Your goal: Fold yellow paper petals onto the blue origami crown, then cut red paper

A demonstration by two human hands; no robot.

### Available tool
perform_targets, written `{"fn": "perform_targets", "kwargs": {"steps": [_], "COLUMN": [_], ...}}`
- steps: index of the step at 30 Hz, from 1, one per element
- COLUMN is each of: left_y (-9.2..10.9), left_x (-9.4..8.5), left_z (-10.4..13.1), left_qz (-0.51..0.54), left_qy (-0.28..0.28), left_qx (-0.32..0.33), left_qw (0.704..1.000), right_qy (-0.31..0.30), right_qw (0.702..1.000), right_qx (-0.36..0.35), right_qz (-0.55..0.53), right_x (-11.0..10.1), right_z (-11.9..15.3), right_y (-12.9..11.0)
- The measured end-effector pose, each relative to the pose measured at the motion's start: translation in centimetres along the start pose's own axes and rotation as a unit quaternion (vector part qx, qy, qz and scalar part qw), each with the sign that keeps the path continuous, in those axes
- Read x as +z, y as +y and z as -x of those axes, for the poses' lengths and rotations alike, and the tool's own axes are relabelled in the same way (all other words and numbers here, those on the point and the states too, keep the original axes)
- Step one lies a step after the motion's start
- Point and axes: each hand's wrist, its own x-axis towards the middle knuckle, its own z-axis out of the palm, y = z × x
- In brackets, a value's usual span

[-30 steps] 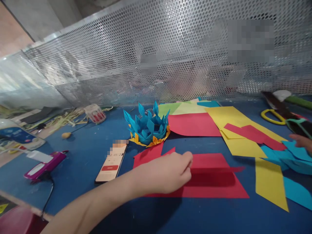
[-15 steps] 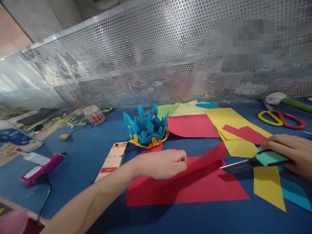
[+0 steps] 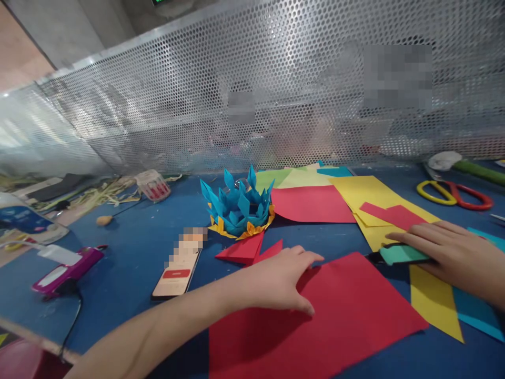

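Risk lies near the left hand [image 3: 282,281], whose spread fingers press flat the red paper [image 3: 335,321] on the near bench [image 3: 130,252], because the right hand [image 3: 453,260], fingers closed around the green-handled cutter [image 3: 398,254], could slip toward them.

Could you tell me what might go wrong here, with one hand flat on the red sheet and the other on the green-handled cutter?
The left hand presses the red sheet close to where the right hand holds the green-handled cutter, so the fingers could end up in the blade's path. The loose red offcuts by the sheet's far edge may slide under it and spoil a cut. The phone lies near the forearm and could be knocked.
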Motion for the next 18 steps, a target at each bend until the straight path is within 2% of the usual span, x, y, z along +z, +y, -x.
{"fn": "perform_targets", "kwargs": {"steps": [3,6,8,11,14,16,18], "left_y": [0.6,1.8,2.7,2.9,1.8,1.0,0.6], "left_x": [0.1,1.0,2.5,6.1,9.7,11.0,11.3], "left_z": [0.2,0.6,0.9,0.8,0.2,-0.1,-0.3], "left_qz": [0.008,-0.028,-0.099,-0.167,-0.200,-0.201,-0.187], "left_qy": [-0.005,0.023,0.035,0.002,0.092,0.090,0.068], "left_qx": [0.002,0.010,0.022,0.013,0.072,0.096,0.099], "left_qw": [1.000,0.999,0.994,0.986,0.973,0.971,0.975], "right_qy": [0.013,0.024,0.032,0.039,0.038,0.039,0.042], "right_qw": [0.996,0.994,0.994,0.993,0.990,0.990,0.991], "right_qx": [-0.085,-0.104,-0.104,-0.112,-0.132,-0.133,-0.124], "right_qz": [0.001,0.012,0.017,0.017,0.012,0.014,0.020], "right_x": [-0.5,-0.7,-0.7,-0.7,-0.8,-0.8,-0.8], "right_z": [-0.2,-0.7,-1.1,-1.7,-2.1,-2.2,-2.3], "right_y": [-0.2,-1.1,-1.8,-2.6,-2.9,-3.0,-3.2]}}
